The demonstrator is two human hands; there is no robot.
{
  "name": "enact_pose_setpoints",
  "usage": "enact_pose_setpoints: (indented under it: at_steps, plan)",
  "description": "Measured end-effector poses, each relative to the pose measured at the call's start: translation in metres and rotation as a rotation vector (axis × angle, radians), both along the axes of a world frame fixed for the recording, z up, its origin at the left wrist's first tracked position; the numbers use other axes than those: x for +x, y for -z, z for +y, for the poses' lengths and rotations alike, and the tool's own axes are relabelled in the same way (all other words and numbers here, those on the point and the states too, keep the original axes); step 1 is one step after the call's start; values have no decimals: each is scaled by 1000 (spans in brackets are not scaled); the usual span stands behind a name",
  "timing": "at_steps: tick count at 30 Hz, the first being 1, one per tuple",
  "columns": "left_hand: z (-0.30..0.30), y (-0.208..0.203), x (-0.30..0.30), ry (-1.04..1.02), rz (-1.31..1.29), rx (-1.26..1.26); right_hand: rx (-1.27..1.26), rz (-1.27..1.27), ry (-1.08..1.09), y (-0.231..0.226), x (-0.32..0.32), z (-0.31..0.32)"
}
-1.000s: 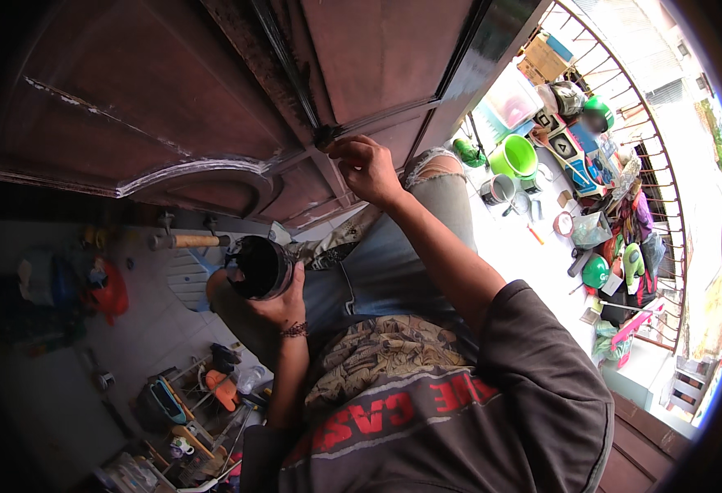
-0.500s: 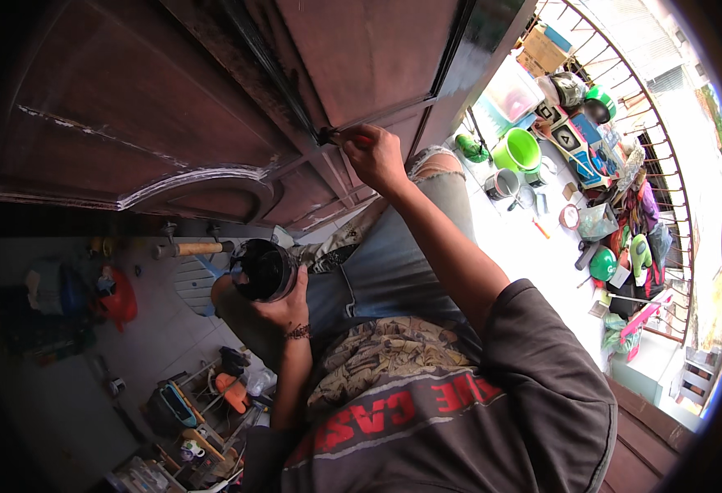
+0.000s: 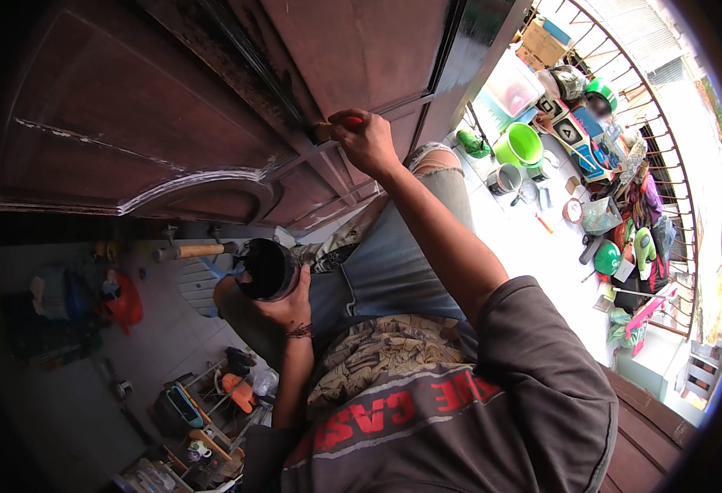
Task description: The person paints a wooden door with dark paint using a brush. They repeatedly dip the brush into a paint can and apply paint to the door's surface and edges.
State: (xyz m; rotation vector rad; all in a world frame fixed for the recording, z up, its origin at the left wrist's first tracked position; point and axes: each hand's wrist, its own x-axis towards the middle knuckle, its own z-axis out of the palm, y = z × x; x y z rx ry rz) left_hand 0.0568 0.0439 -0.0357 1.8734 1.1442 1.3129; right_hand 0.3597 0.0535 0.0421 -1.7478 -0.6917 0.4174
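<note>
My right hand (image 3: 366, 141) is closed round the handle of a paintbrush (image 3: 322, 131), a bit of red showing at the fingers. The dark bristle end meets the moulding of a brown panelled wooden door (image 3: 172, 107), at the lower end of a glossy black strip. Lower down, my left hand (image 3: 291, 302) grips a round container of dark paint (image 3: 268, 269) from its side and underneath, holding it above my bent knee. Pale, worn streaks run along the door's arched moulding (image 3: 196, 177).
On the bright floor at right stand a lime-green bucket (image 3: 519, 145) and a grey can (image 3: 505, 178). Boxes, helmets and bags crowd a curved railing (image 3: 680, 189). At lower left lie tools and an orange object (image 3: 238, 393); a red item (image 3: 125, 301) sits farther left.
My right hand has shifted slightly left and the brush has turned, showing more of its pale part. The left hand still holds the paint container in nearly the same spot.
</note>
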Motion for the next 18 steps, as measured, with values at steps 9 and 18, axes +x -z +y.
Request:
enact_pose_setpoints:
  at_steps: [9, 18]
  plan:
    - [-1, -4, 4, -2, -7, -9, 64, -55, 98, 20, -46, -4]
    - [-4, -7, 5, -5, -22, -42, 179, -160, -4, 50, -18, -25]
